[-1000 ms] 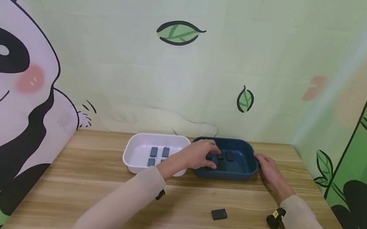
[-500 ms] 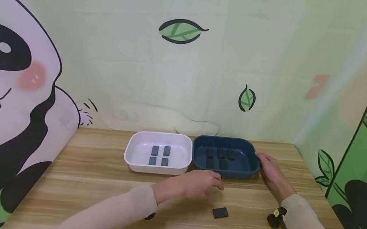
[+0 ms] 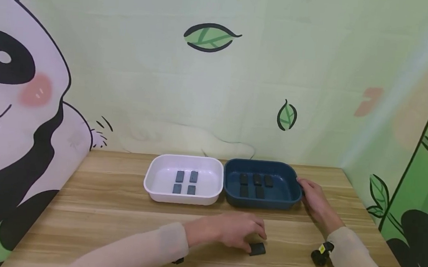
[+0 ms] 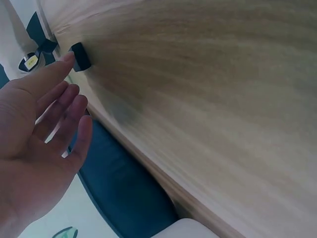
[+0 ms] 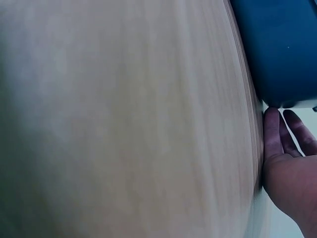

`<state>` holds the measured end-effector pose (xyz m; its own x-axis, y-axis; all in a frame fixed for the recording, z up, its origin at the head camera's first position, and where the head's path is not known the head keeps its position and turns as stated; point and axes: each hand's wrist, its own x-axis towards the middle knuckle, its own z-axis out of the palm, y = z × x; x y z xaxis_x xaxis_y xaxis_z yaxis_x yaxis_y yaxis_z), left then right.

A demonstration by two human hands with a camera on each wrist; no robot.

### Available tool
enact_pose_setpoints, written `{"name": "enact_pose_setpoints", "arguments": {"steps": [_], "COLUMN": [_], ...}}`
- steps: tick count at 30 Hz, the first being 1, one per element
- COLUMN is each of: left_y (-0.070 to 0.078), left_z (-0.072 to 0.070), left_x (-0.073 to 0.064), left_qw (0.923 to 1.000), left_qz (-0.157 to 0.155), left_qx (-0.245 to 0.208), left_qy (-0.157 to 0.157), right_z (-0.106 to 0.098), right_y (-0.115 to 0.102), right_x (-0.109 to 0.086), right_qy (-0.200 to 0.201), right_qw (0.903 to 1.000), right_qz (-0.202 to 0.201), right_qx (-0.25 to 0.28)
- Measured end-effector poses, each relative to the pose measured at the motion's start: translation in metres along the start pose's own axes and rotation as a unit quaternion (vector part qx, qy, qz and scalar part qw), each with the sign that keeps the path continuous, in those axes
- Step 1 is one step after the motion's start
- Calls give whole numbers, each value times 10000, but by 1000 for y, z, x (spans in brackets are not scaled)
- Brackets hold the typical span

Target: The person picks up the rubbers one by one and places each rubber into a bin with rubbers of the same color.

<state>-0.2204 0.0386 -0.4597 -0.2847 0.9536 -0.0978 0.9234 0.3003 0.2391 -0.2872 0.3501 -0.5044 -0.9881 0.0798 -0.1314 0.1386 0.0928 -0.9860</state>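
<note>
A small dark rectangular block [image 3: 258,249] lies on the wooden table [image 3: 116,226], in front of the trays. My left hand [image 3: 234,230] is over its left end, with the thumb at the block. In the left wrist view, the thumb tip meets the block [image 4: 82,57] while the other fingers are apart from it, loosely bent. My right hand [image 3: 316,202] touches the right end of the dark blue tray [image 3: 261,204]. Its fingers [image 5: 272,131] look fairly straight against the tray's end in the right wrist view. Several dark blocks [image 3: 259,192] lie in two rows in that tray.
A white tray [image 3: 182,199] stands against the left side of the blue one, holding several blue-grey blocks [image 3: 179,176] in two rows. A printed cloth backdrop [image 3: 146,82] with a panda and leaves rises behind the table's back edge.
My left hand has come out of the blue tray, leaving several blocks visible there, and moved toward me to the loose block on the table. The right hand stays at the tray's end.
</note>
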Motion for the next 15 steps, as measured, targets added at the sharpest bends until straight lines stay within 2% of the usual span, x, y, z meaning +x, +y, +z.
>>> {"name": "enact_pose_setpoints", "arguments": {"steps": [5, 8, 15], "left_y": [0, 0, 2], "left_z": [5, 8, 8], "left_x": [4, 4, -2], "left_qw": [9993, 9987, 9997], "left_qz": [302, 383, 167], "left_qx": [155, 263, 144], "left_qy": [184, 228, 113], "right_z": [0, -1, -2], "right_y": [-1, 0, 3], "right_x": [0, 1, 2], "right_qy": [-50, -40, -82], "right_qw": [10000, 10000, 10000], "right_qz": [26, 41, 46], "right_qx": [-42, -49, -24]}}
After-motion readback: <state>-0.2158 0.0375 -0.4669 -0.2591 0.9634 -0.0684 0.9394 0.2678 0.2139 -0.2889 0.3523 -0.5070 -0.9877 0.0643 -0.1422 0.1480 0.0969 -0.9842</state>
